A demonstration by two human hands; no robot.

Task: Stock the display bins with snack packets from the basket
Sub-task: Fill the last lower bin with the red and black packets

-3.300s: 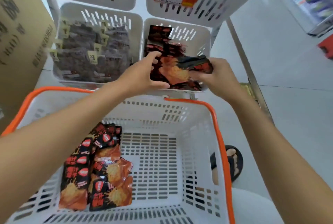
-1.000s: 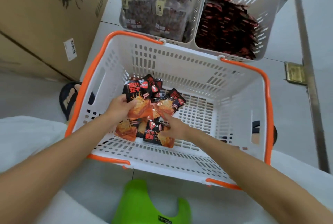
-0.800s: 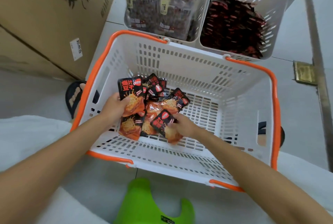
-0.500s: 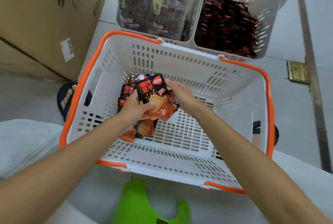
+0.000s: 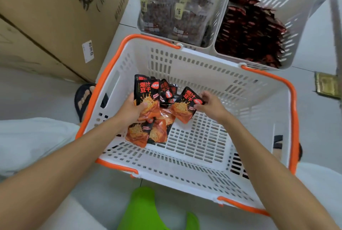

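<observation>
Gripping several black-and-orange foil snack packets [image 5: 146, 96], the left hand [image 5: 132, 110] sits inside the white slotted plastic basket [image 5: 185, 63]. The right hand [image 5: 211, 106] pinches one similar packet [image 5: 185, 107] alongside.

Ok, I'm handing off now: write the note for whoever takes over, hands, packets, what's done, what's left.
Left hand grips an upright packet inside the basket, more seemingly behind it.
Right hand pinches a second packet by its top corner.
Loose packets lie on the basket floor below the left hand.
Done: the right display bin holds many matching packets.
Left: move the held packets to that bin, then the loose ones.
</observation>
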